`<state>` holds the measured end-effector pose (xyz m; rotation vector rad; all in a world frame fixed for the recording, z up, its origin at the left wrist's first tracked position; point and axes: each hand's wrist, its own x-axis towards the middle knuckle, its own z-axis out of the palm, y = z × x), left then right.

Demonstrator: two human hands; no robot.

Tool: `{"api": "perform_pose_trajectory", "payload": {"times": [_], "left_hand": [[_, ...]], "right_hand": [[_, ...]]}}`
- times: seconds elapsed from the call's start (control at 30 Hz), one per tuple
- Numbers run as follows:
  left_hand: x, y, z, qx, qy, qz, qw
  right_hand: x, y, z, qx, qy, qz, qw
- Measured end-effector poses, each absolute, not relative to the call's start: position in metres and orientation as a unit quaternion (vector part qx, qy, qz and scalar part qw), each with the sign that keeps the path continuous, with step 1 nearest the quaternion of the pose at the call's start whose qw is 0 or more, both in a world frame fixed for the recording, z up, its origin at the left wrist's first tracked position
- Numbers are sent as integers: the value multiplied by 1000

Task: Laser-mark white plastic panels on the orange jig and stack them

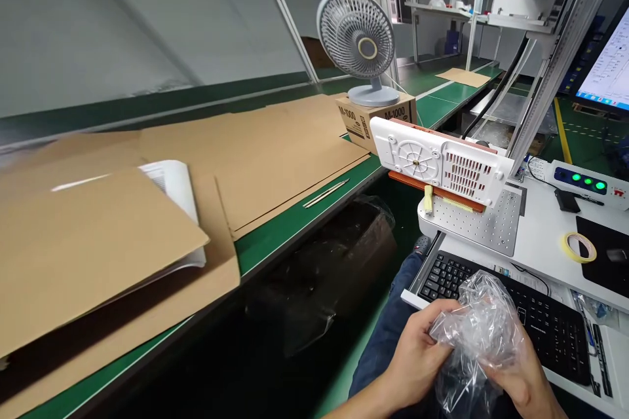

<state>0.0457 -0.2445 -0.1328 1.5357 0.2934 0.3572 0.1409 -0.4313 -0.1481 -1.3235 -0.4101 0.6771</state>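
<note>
A crumpled clear plastic bag (476, 330) sits between both hands at the lower right, just in front of a black keyboard (540, 317). My left hand (417, 353) grips the bag's left side with the fingers curled around it. My right hand (521, 376) holds the bag from the right and below, partly hidden by the plastic. Whether anything is inside the bag cannot be told. Beyond the keyboard a white plastic panel (439, 160) with a vent grille lies on an orange fixture over a perforated metal plate (479, 219).
Flat cardboard sheets (113, 236) cover the green bench at left, with white sheets (171, 183) between them. A grey desk fan (358, 36) stands on a small carton (376, 118). A tape roll (578, 247), a control box with green lights (587, 182) and a monitor (609, 65) are at right.
</note>
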Motion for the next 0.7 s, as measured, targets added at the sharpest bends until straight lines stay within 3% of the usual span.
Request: {"api": "perform_pose_trajectory", "payload": {"times": [0.33, 0.7], "left_hand": [[41, -239, -141, 686, 140, 174, 692], [44, -226, -130, 751, -21, 57, 658]], "right_hand": [[124, -417, -130, -586, -167, 275, 744], [156, -407, -173, -617, -13, 172, 768]]}}
